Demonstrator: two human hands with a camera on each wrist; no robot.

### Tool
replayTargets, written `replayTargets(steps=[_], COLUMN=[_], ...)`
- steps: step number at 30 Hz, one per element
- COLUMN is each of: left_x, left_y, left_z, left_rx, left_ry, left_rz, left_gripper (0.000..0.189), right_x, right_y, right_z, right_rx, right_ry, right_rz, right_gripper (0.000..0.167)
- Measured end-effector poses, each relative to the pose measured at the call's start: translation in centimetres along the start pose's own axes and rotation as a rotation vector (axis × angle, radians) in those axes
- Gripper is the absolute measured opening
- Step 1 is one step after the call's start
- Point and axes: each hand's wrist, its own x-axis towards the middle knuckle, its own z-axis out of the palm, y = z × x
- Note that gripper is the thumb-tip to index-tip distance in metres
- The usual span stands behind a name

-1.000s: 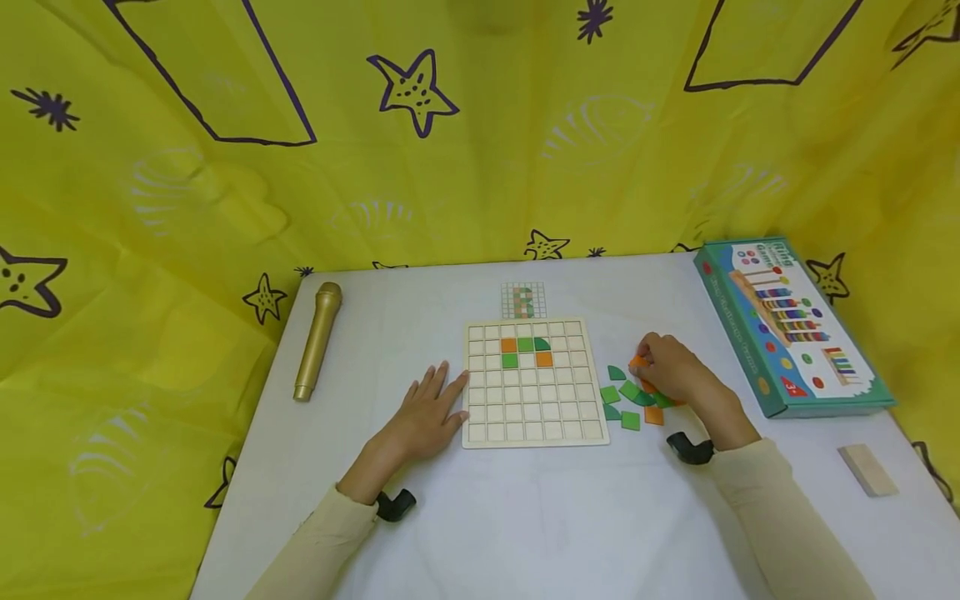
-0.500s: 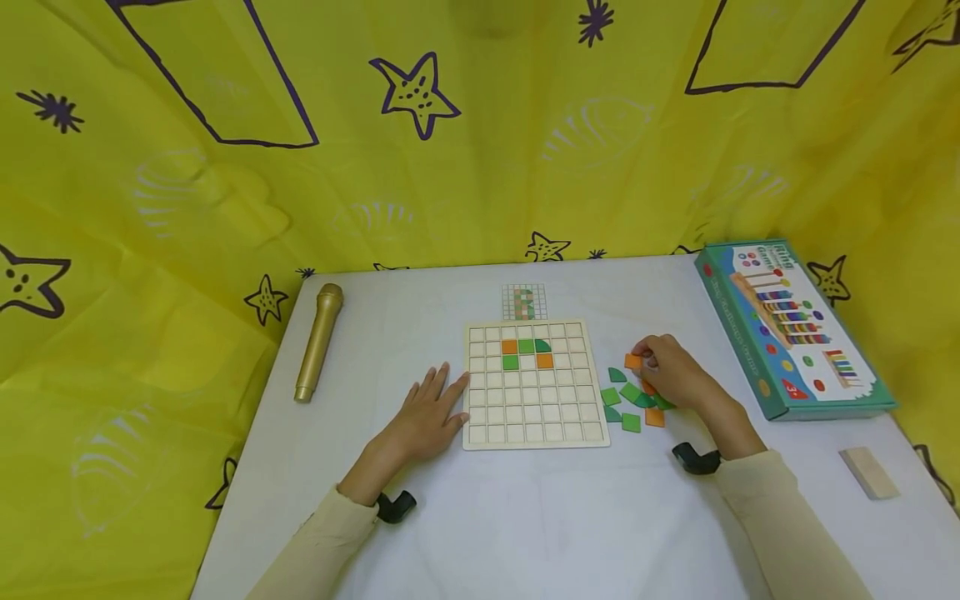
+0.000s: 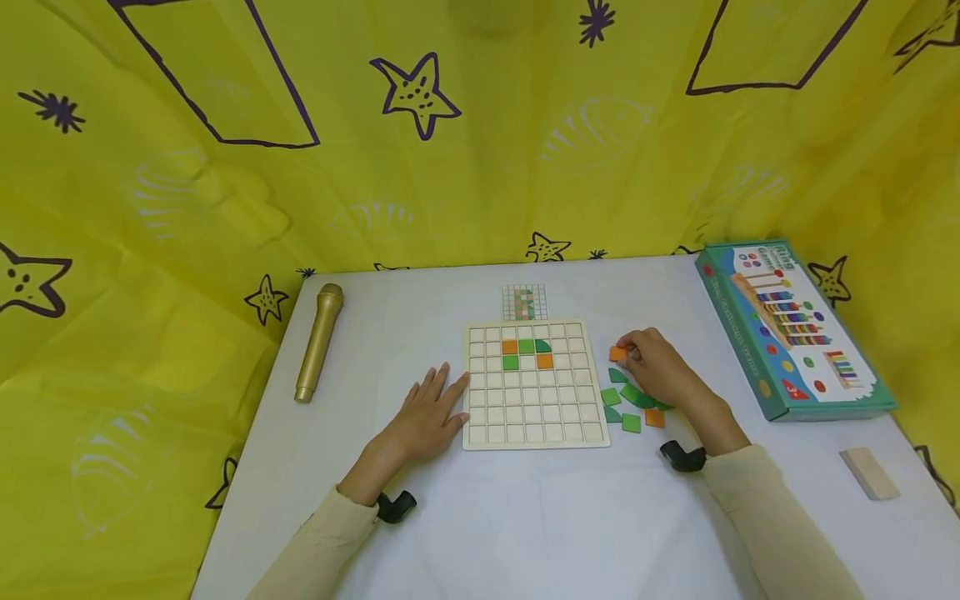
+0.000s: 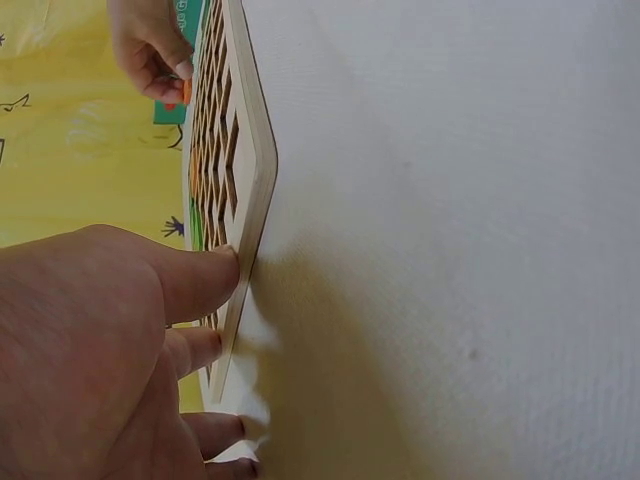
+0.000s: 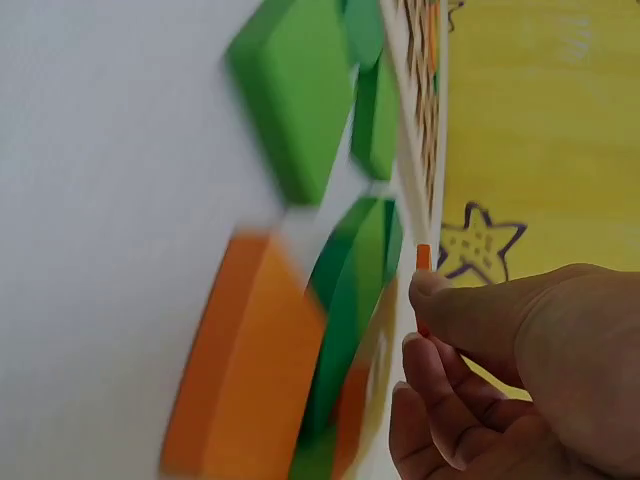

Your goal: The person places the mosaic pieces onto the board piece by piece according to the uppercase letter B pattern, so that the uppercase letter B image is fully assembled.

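Note:
My right hand [image 3: 657, 367] pinches an orange square tile [image 3: 617, 354] between thumb and fingers, just right of the wooden grid board [image 3: 534, 433]. In the right wrist view the held tile [image 5: 423, 258] shows edge-on. My left hand [image 3: 426, 418] lies with fingers spread, thumb and forefinger touching the board's left edge; the left wrist view shows the thumb [image 4: 205, 283] on its rim. Orange, green and dark green tiles fill several cells near the board's top, with a bare cell among them. Below my right hand lies a loose pile of green tiles [image 3: 632, 423], dark green quarter-rounds and orange squares.
A small pattern card [image 3: 524, 302] lies behind the board. To the left is a gold microphone [image 3: 318, 342]. A green game box [image 3: 795, 329] stands at the right, with a small wooden block [image 3: 868, 472] in front. Yellow patterned cloth rises behind the table.
My right hand has lifted the orange tile from the pile and carried it left toward the board. The left hand has stayed at the board's edge.

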Motion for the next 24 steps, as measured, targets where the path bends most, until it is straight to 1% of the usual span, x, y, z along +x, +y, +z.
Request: replayTargets(steps=[6,11,14,20,22,24], left_x=[0.0,-0.1,-0.1,0.0,0.0,0.1], left_y=[-0.1,0.0,0.0,-0.1,-0.1,-0.2], left_z=[0.2,0.1,0.0,0.1,0.1,0.1], left_rx=[0.003,-0.003,-0.003,0.008,0.01,0.009], left_ry=[0.008,0.012,0.016,0.007,0.004,0.005], left_rz=[0.004,0.01,0.015,0.0,-0.001,0.004], left_gripper=[0.066,0.066,0.066,0.067,0.067,0.067], right_x=[0.4,0.8,0.8,1.3,1.6,1.8], right_y=[-3.0,-5.8,-7.5,-10.3,-10.8,-11.2], right_z=[2.0,4.1,5.4,7.4,7.8,8.3], right_rx=[0.047,0.08,0.077,0.087,0.063,0.014], right_ry=[-0.019,-0.044,-0.058,-0.09,-0.085,-0.062], right_rz=[-0.051,-0.141,-0.184,-0.181,-0.19,-0.213], right_gripper=[0.03,0.026,0.024,0.023,0.021,0.017])
